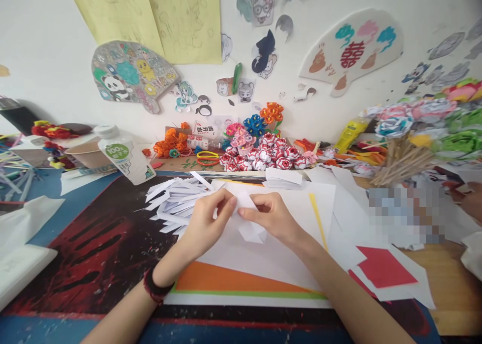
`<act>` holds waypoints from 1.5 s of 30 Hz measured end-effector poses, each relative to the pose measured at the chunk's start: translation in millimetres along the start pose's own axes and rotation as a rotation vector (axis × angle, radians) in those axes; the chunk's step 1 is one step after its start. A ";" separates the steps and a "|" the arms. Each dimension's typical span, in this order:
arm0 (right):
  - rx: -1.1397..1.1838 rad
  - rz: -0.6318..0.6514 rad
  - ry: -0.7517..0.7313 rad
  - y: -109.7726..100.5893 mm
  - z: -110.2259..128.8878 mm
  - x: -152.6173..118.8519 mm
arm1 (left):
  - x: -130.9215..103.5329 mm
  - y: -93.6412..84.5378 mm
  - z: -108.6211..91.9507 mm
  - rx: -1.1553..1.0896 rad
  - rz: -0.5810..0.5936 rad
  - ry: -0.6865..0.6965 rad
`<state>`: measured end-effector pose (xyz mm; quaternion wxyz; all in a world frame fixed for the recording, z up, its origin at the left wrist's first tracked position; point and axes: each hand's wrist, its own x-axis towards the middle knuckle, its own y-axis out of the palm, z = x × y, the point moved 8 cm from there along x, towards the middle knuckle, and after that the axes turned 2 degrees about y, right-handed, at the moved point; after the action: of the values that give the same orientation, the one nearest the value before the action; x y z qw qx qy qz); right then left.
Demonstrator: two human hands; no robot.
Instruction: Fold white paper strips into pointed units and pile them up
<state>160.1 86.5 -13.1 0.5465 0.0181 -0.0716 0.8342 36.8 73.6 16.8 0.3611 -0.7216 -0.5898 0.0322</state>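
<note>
Between my two hands is a small piece of white paper [244, 202], pinched at both sides above a stack of sheets. My left hand [213, 213] closes thumb and fingers on its left edge. Gripping the right side, my right hand [273, 213] has its thumb on the front. Just below the fingers lies a folded white paper piece [252, 232]; whether it joins the held piece I cannot tell. A heap of folded white paper strips [176, 203] lies beside my left hand. Behind my right hand sits a small stack of white paper slips [283, 178].
Large sheets, white and orange [226, 279], lie under my hands. Red paper [387, 267] is at the right. A white bottle [124, 155] stands back left. Red and white paper flowers [271, 153] line the wall. Part of another person's hand [472, 201] shows at the right edge.
</note>
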 end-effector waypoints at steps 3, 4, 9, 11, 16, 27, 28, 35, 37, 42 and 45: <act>0.003 0.007 0.007 1.4 0.7 0.3 | -1.0 -0.9 -2.7 0.032 -0.031 0.041; 0.000 0.010 0.012 1.8 0.5 0.5 | -1.1 -1.1 -3.4 0.044 -0.040 0.051; -0.075 0.019 0.022 1.1 -2.1 1.9 | -1.6 -1.2 -6.6 0.081 -0.057 0.087; -0.104 0.007 0.011 -0.8 -2.3 2.4 | -1.6 -1.0 -7.8 0.082 -0.051 0.099; -0.072 -0.007 -0.009 -2.9 -0.8 2.5 | -0.4 0.8 -9.6 0.070 -0.017 0.116; 0.056 -0.158 -0.102 -10.9 11.1 -1.6 | 1.0 9.3 -3.3 -0.034 0.030 0.060; 0.071 -0.164 -0.103 -11.4 10.9 -1.9 | 0.8 9.5 -3.4 -0.033 0.029 0.063; 0.181 -0.195 -0.101 -13.6 7.8 -2.2 | 0.9 9.3 0.1 -0.062 0.017 0.017; 0.203 -0.218 -0.102 -15.5 7.1 -2.4 | 1.1 9.4 1.0 -0.078 0.017 0.007; 0.243 -0.228 -0.085 -16.9 4.0 -1.7 | 1.5 8.9 0.0 -0.026 0.004 0.029; 0.264 -0.223 -0.064 -16.7 0.7 0.1 | 1.9 7.7 2.5 0.030 -0.005 0.007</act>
<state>175.3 93.1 -10.7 0.6261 0.1243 0.0236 0.7694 42.6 76.2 11.3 0.3739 -0.7147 -0.5899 0.0374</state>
